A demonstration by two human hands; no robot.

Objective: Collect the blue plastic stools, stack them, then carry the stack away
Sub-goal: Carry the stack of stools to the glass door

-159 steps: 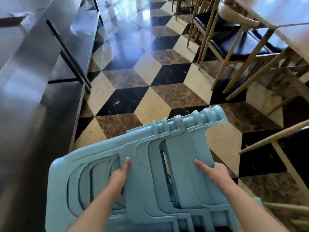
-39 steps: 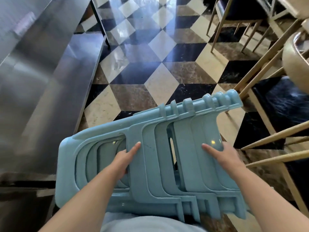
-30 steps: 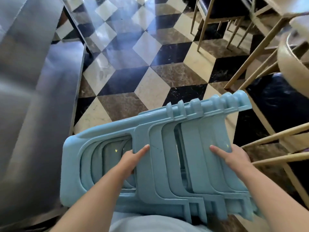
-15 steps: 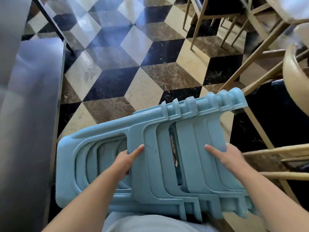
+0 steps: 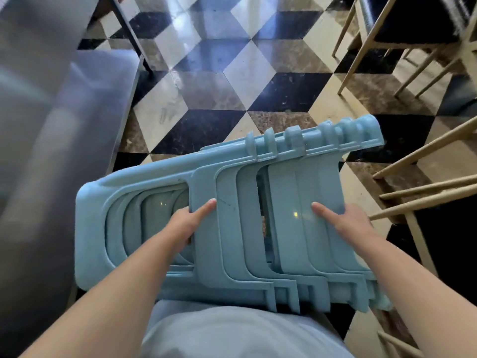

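Left hand (image 5: pixel 189 223) grips the edge of a leg panel on the stool stack (image 5: pixel 232 223), thumb lying on top, the other fingers tucked behind and out of sight. Right hand (image 5: pixel 346 223) lies on the outer leg panels near the stack's open end, forefinger pointing along the plastic; whether the rest of its fingers wrap the far edge I cannot tell. The stack of nested blue stools is tipped on its side, held across the person's front at waist level, seats to the left, feet to the right, clear of the tiled floor (image 5: pixel 232 73). Looks like collecting and stacking are done and this is the carry-away step. Next move probably calls for a steady two-hand hold and steering through the gap between the steel counter (image 5: pixel 51 125) on the left and the wooden chairs (image 5: pixel 413 187) on the right; the projecting feet sit near a chair rail and could snag. Stool count is hard to read, the near side of the stack hides behind the person's light clothing (image 5: pixel 232 332), and the counter is blurred. No destination in view.
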